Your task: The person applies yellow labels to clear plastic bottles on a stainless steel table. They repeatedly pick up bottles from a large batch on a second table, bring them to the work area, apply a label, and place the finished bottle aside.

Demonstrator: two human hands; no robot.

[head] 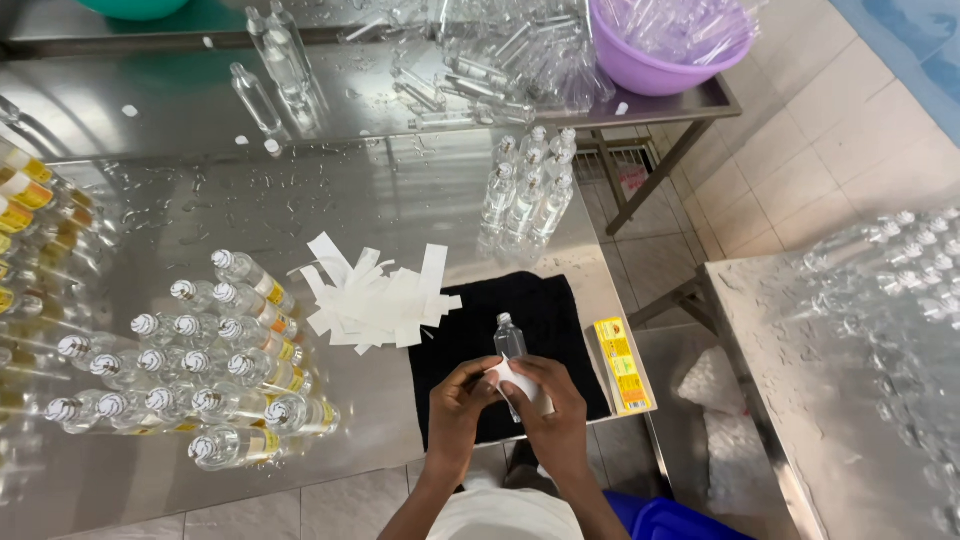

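A small clear bottle with a pale cap is held over a black cloth spread on the steel table. The bottle is gripped low down by both hands, cap pointing away from the person. The left hand is curled against the bottle's left side, fingers bent, thumb on top. The right hand is closed round the lower part of the bottle, and a white label strip is pressed under its fingers against the glass. How far the strip is wrapped round cannot be told.

A loose heap of white paper strips is seen just left of the cloth, partly overlapping its edge. Further left, a batch of capped bottles with yellow labels is laid on its side in rows. More yellow-labelled bottles are stacked at the far left edge, blurred.

A yellow label sheet is laid along the right edge of the cloth, near the table's rim. A cluster of unlabelled clear bottles is stood upright behind the cloth. On the rear table, a purple basin filled with clear bottles is placed, with more clear bottles scattered beside it. Another steel surface with blurred bottles is seen at right. Water drops are spread over the table tops.
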